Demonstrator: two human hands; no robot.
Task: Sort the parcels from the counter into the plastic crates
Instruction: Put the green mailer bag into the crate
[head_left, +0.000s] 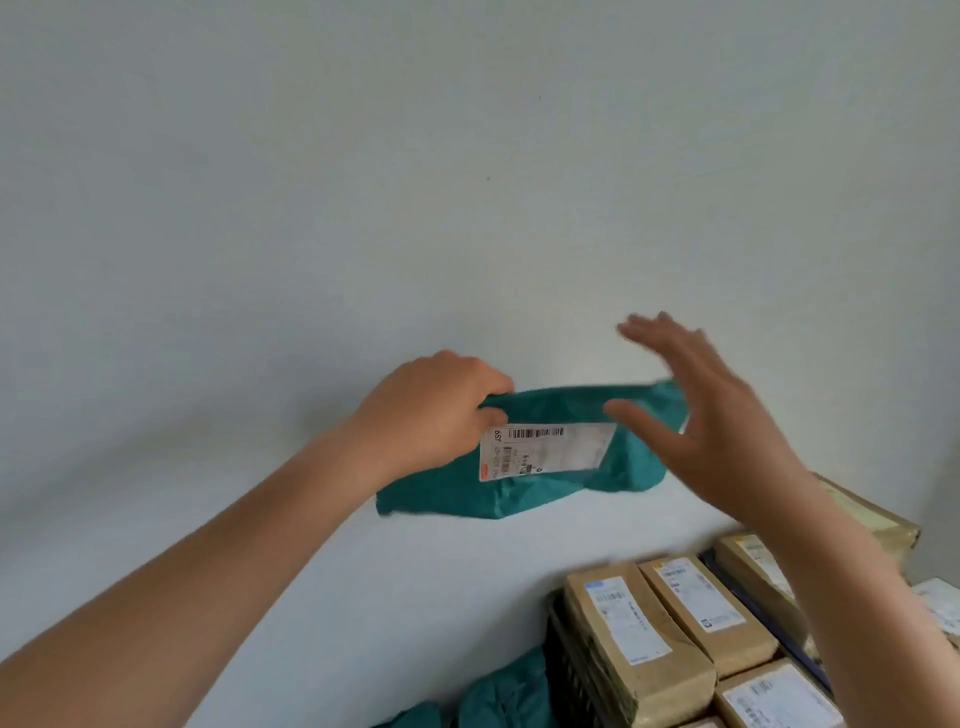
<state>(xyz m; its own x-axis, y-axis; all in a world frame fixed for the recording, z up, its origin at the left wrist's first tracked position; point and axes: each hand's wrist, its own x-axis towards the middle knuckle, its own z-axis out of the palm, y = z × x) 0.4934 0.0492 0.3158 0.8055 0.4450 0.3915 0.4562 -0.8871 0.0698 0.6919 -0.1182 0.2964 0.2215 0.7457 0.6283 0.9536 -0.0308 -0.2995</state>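
Your left hand (431, 415), left of centre, curls its fingers round the upper left corner of the teal parcel (519, 499), held up mid-frame against the pale wall (363, 182) with its white label (545, 447) facing you. Your right hand (727, 426) is spread open, fingers straight, at the parcel's right end; blur hides whether it touches. At the bottom edge lie more teal bags (504, 691), and at lower right brown parcels (623, 639) sit side by side in a dark crate (563, 660).
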